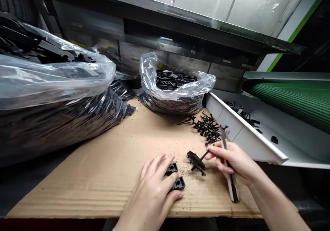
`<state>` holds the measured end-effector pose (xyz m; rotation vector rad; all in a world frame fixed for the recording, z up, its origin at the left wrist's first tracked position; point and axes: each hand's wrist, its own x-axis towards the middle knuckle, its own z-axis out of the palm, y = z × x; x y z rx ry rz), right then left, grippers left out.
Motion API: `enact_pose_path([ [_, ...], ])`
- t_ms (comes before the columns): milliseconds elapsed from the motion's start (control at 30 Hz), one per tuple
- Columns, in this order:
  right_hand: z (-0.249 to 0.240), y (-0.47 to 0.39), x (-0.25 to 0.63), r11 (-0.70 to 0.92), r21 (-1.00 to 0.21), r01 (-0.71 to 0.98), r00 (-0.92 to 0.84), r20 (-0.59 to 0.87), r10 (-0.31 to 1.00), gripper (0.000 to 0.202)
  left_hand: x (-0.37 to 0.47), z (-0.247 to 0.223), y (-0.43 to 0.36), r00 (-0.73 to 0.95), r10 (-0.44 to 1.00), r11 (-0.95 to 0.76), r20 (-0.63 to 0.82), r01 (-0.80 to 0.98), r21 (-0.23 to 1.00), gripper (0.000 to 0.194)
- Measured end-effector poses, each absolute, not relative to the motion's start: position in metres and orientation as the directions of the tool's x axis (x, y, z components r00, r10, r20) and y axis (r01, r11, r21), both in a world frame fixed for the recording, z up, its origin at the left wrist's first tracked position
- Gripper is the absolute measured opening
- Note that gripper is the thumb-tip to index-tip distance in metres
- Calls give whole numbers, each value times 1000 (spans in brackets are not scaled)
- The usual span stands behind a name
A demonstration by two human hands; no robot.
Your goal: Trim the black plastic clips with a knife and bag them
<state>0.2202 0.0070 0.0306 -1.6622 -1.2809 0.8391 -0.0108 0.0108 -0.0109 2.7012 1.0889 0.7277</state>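
Observation:
My left hand (pixel 157 186) lies over small black plastic blocks (pixel 178 183) on the cardboard, its fingers and thumb curled around them. Each visible block has a round hole. In my right hand (pixel 232 160) is a cutter knife (pixel 231 181) with a pale handle, its blade pointing up and away. The thumb and forefinger of that hand also pinch the thin stem of a black plastic sprue (pixel 199 163). A dark block-like piece (pixel 195 159) lies beside or behind this sprue; whether they are joined I cannot tell. Beyond the knife is a pile of black sprues (pixel 208 127).
A cardboard sheet (pixel 103 169) covers the worktop. Clear bags of black parts stand at left (pixel 64 83) and back centre (pixel 175 95). On the right, a white tray (pixel 263 152) holds loose black pieces beneath a green conveyor belt (pixel 296 97). A metal ledge (pixel 180 25) spans the back.

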Motion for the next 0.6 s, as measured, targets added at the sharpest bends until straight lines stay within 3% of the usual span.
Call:
enact_pose_path([
  [100, 46, 8, 232, -8, -927, 375, 407, 157, 900, 35, -9, -5, 6, 515, 725, -686, 457, 602, 409, 16],
  [200, 55, -1, 235, 20, -905, 426, 517, 262, 815, 52, -8, 1, 3, 451, 771, -632, 449, 458, 625, 17],
  [267, 49, -16, 228, -15, -860, 510, 494, 279, 824, 56, -5, 3, 1, 446, 818, -535, 364, 355, 767, 16],
  [333, 35, -36, 215, 2, -730, 684, 340, 321, 884, 53, 0, 1, -1, 463, 850, -420, 253, 304, 855, 17],
  [433, 7, -62, 193, 173, -516, 839, 41, 377, 925, 45, 9, -4, -3, 485, 853, -363, 194, 284, 888, 22],
  [600, -24, -76, 169, 208, -604, 769, 114, 449, 886, 20, 14, -8, 0, 530, 813, -432, 239, 274, 859, 21],
])
